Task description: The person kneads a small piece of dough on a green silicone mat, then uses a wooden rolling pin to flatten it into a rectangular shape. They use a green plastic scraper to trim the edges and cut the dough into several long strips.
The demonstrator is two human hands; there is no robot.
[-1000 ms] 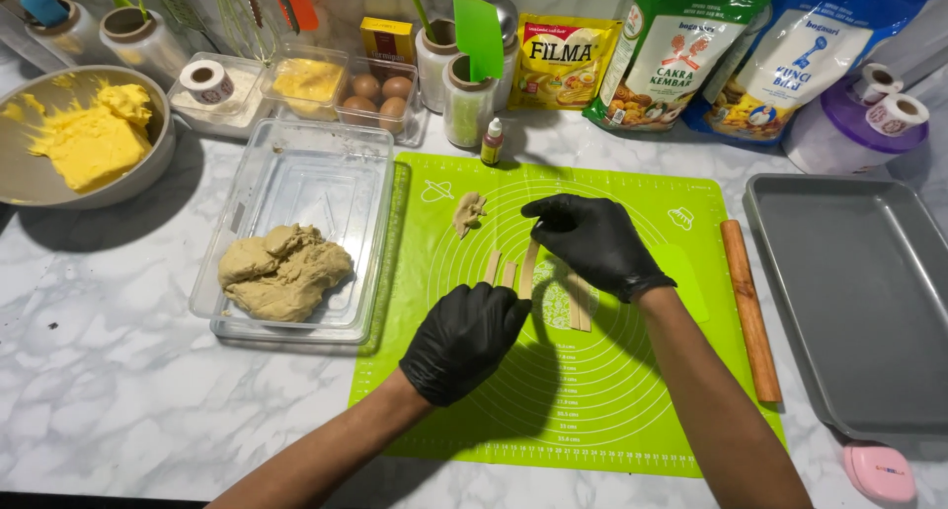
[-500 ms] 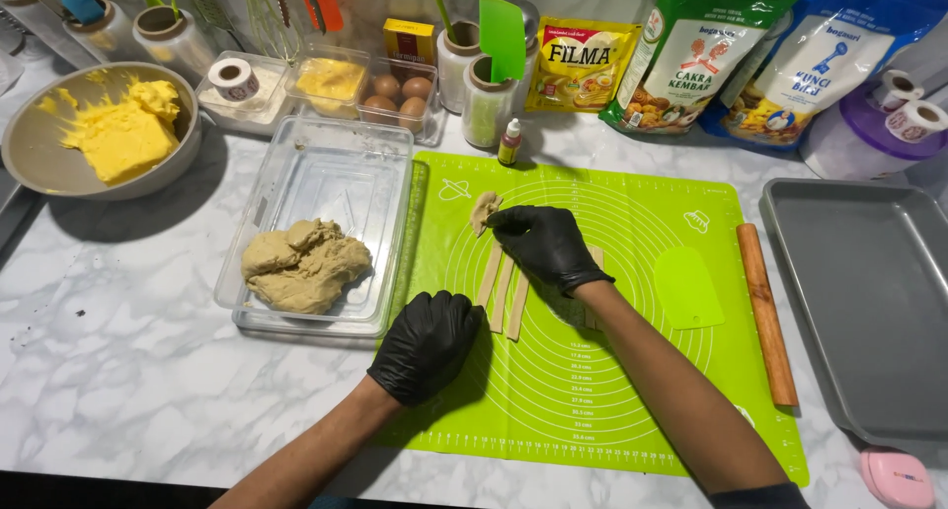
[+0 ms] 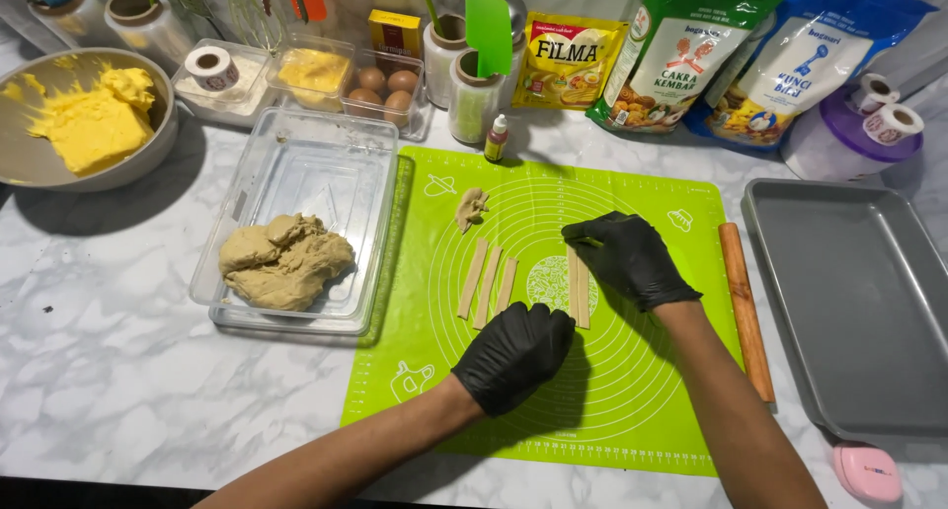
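Observation:
A lime green silicone mat (image 3: 642,400) lies on the marble counter. On it are three thin dough strips (image 3: 488,282) side by side, two more strips (image 3: 578,288) to their right, and a small dough scrap (image 3: 471,209) above. My right hand (image 3: 632,260), in a black glove, rests at the top end of the two right strips with its fingers bent; a sliver of green shows between the fingertips, and I cannot tell whether it holds anything. My left hand (image 3: 513,356), also gloved, sits curled on the mat just below the strips, holding nothing visible.
A clear plastic tub (image 3: 296,163) with a dough lump (image 3: 283,260) stands left of the mat. A wooden rolling pin (image 3: 746,312) and a grey baking tray (image 3: 859,312) lie to the right. At the back are a bowl of yellow butter (image 3: 89,124), eggs (image 3: 385,84), jars and flour bags (image 3: 681,50).
My right hand has moved right, from the left group of strips to the two right strips, covering the spot where a pale green scraper lay. My left hand shifted slightly right.

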